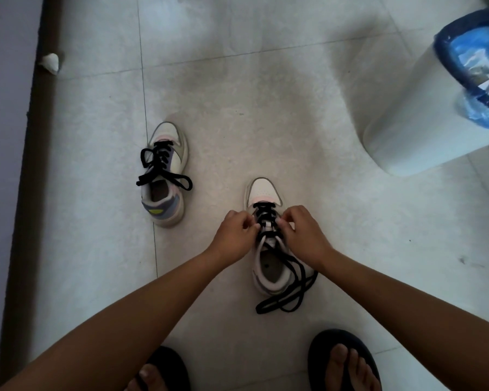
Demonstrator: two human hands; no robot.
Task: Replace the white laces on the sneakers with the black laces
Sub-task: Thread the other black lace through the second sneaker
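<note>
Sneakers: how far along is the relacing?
Done: the left sneaker carries a black lace, tied in a bow. In hand: the left hand and right hand work the black lace at the right sneaker; lower rows are threaded. Left: upper eyelets, and tying the loose ends trailing on the floor.

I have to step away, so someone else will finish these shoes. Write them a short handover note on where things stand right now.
Left hand and right hand: each pinches the black lace at the upper eyelets of the near sneaker, which stands on the floor.
Far sneaker, further left: black lace through and tied in a bow.
Done: far sneaker; lower rows of the near one.
Left: thread the top eyelets, then tie the long loose ends trailing past the heel. No white laces in view.
</note>
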